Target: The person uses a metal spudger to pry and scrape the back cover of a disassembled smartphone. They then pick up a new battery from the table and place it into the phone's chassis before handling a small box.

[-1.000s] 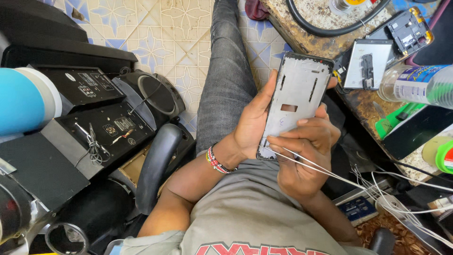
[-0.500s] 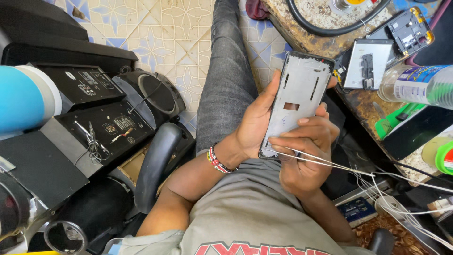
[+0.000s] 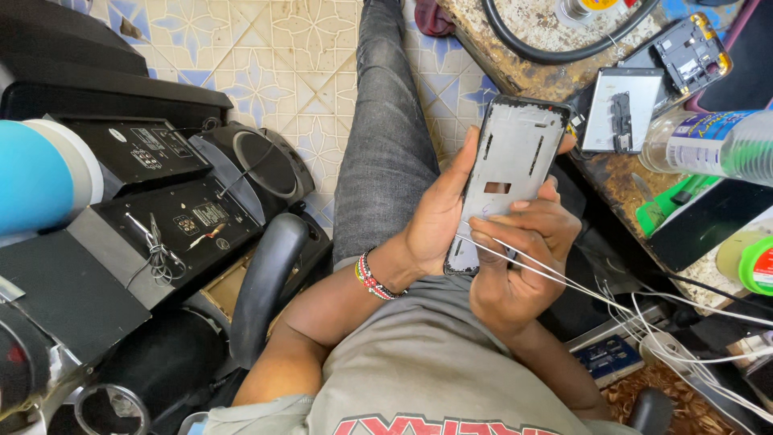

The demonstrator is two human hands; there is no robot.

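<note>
We are seeing a grey t-shirt (image 3: 427, 379) with red print, dark grey jeans (image 3: 386, 137), a red, white and black beaded bracelet (image 3: 372, 276) circling the left wrist.

Electronics repair workshop: stacked speakers (image 3: 161, 209), phone parts (image 3: 622, 109), cluttered worn bench (image 3: 531, 56).

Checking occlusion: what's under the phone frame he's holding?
Under the phone frame: left hand cupping its edge, right hand fingers across the lower part, grey-jeaned leg behind. Its back face and the left palm are hidden.
</note>
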